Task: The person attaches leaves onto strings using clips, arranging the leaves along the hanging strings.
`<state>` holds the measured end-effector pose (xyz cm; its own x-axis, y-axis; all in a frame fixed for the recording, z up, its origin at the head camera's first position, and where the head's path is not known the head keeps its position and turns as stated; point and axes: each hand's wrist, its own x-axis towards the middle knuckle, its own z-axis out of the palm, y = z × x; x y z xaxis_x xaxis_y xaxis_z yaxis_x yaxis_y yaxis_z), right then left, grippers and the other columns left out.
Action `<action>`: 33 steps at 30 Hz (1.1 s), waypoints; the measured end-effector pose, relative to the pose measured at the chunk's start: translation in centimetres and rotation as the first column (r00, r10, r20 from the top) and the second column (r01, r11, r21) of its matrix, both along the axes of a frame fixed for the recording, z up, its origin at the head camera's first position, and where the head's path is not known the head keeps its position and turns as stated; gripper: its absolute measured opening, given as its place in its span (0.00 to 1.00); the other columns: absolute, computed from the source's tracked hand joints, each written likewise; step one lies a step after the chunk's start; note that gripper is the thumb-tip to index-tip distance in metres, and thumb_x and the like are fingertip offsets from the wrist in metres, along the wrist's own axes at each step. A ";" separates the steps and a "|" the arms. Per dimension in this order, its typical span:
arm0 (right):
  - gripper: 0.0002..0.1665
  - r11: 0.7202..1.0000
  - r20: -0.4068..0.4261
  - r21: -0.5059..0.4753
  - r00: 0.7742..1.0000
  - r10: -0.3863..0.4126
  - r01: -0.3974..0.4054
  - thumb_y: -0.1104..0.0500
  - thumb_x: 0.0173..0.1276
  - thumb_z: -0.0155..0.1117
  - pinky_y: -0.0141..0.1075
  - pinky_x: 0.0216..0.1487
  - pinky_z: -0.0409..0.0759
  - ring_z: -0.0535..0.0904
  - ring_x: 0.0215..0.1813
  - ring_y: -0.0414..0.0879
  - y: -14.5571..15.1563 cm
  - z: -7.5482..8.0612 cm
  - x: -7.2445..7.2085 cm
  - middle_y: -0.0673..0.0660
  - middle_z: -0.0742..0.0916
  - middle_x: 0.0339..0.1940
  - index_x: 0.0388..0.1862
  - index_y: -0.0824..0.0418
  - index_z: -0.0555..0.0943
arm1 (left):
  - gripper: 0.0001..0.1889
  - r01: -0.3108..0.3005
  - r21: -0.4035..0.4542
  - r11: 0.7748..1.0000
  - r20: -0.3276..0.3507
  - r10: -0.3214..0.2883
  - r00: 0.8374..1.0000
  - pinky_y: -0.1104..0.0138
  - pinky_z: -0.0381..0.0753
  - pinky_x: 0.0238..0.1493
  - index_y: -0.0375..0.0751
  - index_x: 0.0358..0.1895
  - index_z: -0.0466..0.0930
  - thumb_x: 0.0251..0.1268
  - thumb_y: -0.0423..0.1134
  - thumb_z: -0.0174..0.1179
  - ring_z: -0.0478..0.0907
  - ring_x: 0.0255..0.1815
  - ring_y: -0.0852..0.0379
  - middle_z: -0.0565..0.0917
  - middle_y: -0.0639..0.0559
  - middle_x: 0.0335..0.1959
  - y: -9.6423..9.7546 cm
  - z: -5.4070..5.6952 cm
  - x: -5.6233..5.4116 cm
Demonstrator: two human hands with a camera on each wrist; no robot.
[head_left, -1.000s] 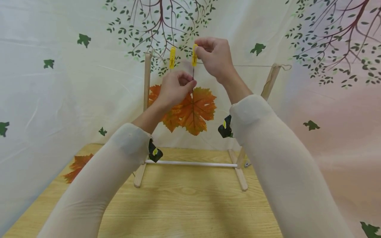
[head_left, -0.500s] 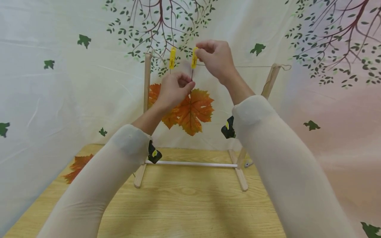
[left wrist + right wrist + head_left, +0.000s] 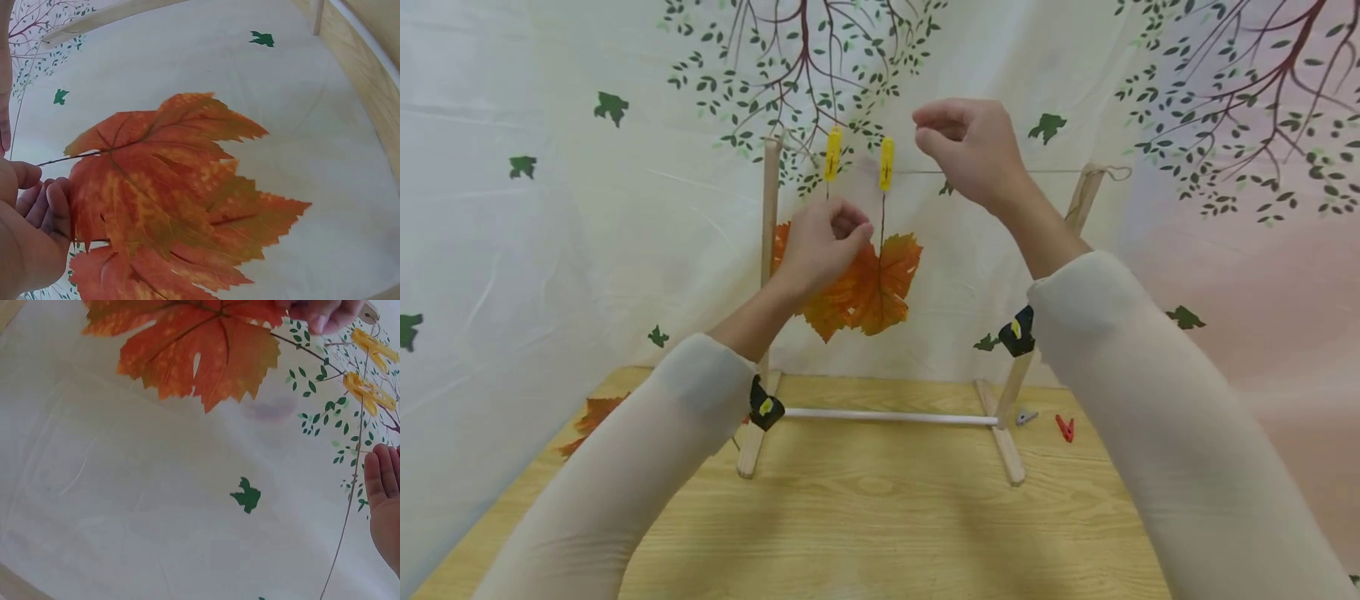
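We see the left hand [image 3: 823,242] w/ fingers curled, pinching the leaf stem [image 3: 882,218] just above the orange maple leaf [image 3: 868,287]. Leaf hangs below the string [image 3: 985,172], stem clipped by the yellow peg [image 3: 887,163]; leaf sits at 6 o'clock from that peg. Second yellow peg [image 3: 832,153] at 9 o'clock of the first, near it, also on the string. Right hand [image 3: 966,150] at 3 o'clock of the pegs, apart from them, fingers loosely curled, holding nothing. Wooden frame [image 3: 770,250] stands on the table [image 3: 880,533], white rod [image 3: 891,414] across its base. Red peg [image 3: 1064,427] and a grey peg [image 3: 1026,416] lie on the table at 3 o'clock of the frame's foot. Another orange leaf [image 3: 591,417] lies on the table at 9 o'clock. In the left wrist view we see the leaf [image 3: 175,200] close up, fingers [image 3: 53,209] touching its edge.
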<state>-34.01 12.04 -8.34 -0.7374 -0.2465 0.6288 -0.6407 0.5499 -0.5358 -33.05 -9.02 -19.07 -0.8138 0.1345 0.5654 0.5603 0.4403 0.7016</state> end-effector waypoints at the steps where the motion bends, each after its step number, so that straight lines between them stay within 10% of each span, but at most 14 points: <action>1: 0.20 1.000 -0.020 0.019 1.000 -0.003 0.004 0.53 0.78 0.60 0.33 0.55 0.79 0.83 0.55 0.43 0.3 0.0 0.2 0.55 0.87 0.57 0.62 0.60 0.83 | 0.08 0.007 -0.006 1.000 -0.007 -0.007 1.000 0.65 0.81 0.41 0.40 0.46 0.82 0.75 0.41 0.61 0.78 0.38 0.52 0.84 0.48 0.38 -0.2 -0.3 0.1; 16: 0.19 0.988 -0.141 0.098 0.984 -0.105 0.119 0.54 0.78 0.61 0.27 0.54 0.79 0.82 0.48 0.36 8.3 -0.6 2.1 0.58 0.88 0.55 0.61 0.62 0.84 | 0.07 0.034 -0.212 0.977 -0.166 -0.070 0.984 0.63 0.81 0.34 0.35 0.43 0.84 0.74 0.36 0.63 0.81 0.30 0.54 0.86 0.47 0.31 -5.1 -5.9 1.5; 33: 0.20 0.936 -0.101 0.048 0.934 -0.343 0.349 0.50 0.76 0.62 0.17 0.42 0.73 0.79 0.44 0.27 20.0 -2.4 3.1 0.36 0.86 0.45 0.60 0.59 0.85 | 0.09 -0.164 -0.259 0.952 -0.104 0.141 0.985 0.69 0.78 0.28 0.38 0.44 0.84 0.75 0.42 0.62 0.82 0.30 0.53 0.86 0.49 0.30 -14.7 -11.5 2.0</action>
